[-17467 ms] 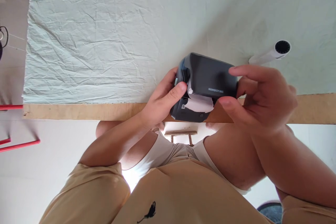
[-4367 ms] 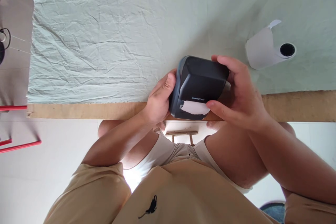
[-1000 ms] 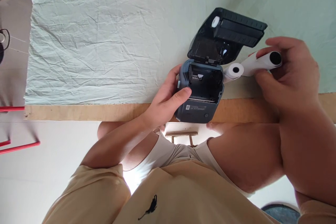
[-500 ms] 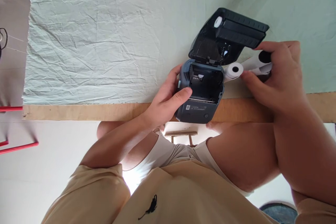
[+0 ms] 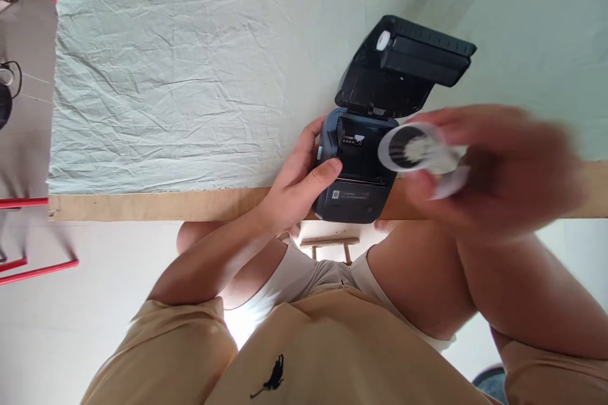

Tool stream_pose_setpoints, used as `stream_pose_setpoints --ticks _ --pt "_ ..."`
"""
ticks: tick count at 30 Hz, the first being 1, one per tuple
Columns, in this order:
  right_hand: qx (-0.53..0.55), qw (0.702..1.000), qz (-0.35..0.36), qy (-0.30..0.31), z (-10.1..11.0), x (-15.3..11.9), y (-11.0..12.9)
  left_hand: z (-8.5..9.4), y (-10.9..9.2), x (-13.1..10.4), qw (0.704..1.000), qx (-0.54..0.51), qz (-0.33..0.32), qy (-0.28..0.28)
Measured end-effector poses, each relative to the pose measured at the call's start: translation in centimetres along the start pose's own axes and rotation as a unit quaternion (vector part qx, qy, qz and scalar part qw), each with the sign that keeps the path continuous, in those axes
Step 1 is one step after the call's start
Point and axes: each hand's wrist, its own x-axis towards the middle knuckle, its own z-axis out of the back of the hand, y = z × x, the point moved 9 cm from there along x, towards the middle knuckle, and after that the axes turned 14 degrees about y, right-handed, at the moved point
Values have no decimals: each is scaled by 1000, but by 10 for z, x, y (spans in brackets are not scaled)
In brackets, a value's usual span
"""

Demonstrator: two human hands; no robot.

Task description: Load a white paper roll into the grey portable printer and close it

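Note:
My left hand (image 5: 304, 180) grips the near left side of a dark portable label printer (image 5: 354, 199), thumb on its inner edge. The printer stands at the table's front edge with its lid (image 5: 403, 66) raised and tilted back. Inside the dark paper bay is a small white printed sticker (image 5: 354, 140). Close to the bay's right side, my right hand (image 5: 498, 171) is closed round a white paper roll (image 5: 387, 149), its dark round end facing the printer. Motion blurs this hand and part of the roll.
A wrinkled pale green cloth (image 5: 180, 76) covers the table, with a wooden strip (image 5: 156, 204) along the front edge. Red metal frame parts (image 5: 42, 272) and a black cable (image 5: 16, 79) lie off to the left. My legs are under the table edge.
My right hand has come up and left with the white roll, from beside the printer to the right edge of its bay. The left hand and the raised lid stay nearly the same.

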Motion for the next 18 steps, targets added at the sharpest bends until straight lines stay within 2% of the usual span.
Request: stream_pose_setpoints --ticks 3,6,12,18 --pt "-43 995 88 21 -15 6 27 0 -1 -1 1000 -3 -6 5" --pt "-73 991 102 53 -24 11 27 -2 0 -1 1000 -12 1 16" --pt "-63 987 144 -14 -17 7 33 -1 -2 0 1000 -1 -4 12" --pt "-45 985 157 51 -28 -2 42 3 -4 2 997 35 -46 48"
